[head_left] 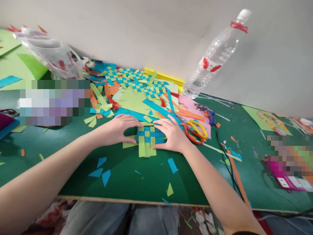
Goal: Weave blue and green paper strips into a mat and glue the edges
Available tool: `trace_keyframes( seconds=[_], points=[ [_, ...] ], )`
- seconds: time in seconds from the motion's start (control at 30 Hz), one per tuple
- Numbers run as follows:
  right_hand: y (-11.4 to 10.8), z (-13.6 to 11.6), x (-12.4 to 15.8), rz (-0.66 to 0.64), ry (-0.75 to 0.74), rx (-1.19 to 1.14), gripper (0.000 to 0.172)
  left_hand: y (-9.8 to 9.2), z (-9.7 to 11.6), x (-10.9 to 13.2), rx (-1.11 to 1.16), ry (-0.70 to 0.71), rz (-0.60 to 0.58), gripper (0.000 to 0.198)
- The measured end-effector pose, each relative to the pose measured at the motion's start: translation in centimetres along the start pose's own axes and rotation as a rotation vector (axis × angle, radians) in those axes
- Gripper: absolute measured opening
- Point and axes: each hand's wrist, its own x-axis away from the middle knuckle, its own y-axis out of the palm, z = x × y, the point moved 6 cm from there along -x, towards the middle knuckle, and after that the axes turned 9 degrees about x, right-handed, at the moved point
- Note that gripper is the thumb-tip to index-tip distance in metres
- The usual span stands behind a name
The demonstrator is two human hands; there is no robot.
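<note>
A small woven mat (147, 134) of blue and light green paper strips lies flat on the green table in front of me. My left hand (122, 130) is at its left edge, thumb and fingers spread apart in a curve. On the right side my right hand (172, 133) rests over the ends of the blue strips, its fingers apart and touching the weave. Just right of that hand lie scissors (195, 132) with red and yellow handles. Several finished woven pieces (129, 78) in the same colours are heaped behind the hands.
A clear plastic bottle (215, 58) stands by the wall at the back right. At the back left is a white bag-lined container (55, 55). Blue paper scraps (106, 178) lie near the front edge. A black cable (227, 166) and an orange strip (238, 179) cross the right side.
</note>
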Motion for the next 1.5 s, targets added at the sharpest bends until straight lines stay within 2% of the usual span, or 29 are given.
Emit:
trace_keyframes(
  seconds=[0.63,0.9,1.13,1.27,1.5],
  points=[
    [0.2,-0.2,-0.1,-0.014,0.068,0.008,0.077,0.0,0.8,0.2,-0.028,0.037,0.020,0.050],
    [-0.3,-1.0,-0.2,0.018,-0.006,0.000,0.078,-0.1,2.0,0.2,-0.068,0.029,0.043,0.062],
    [0.1,-2.0,-0.3,-0.009,-0.065,-0.015,0.071,1.6,3.9,0.0,-0.119,0.009,0.129,0.070],
    [0.3,-2.2,-0.3,-0.039,-0.068,-0.009,0.073,2.2,3.7,0.1,-0.165,0.012,0.159,0.071],
    [0.7,-2.2,-0.2,-0.080,-0.062,-0.038,0.070,2.3,3.2,0.3,-0.171,0.023,0.136,0.062]
  ],
)
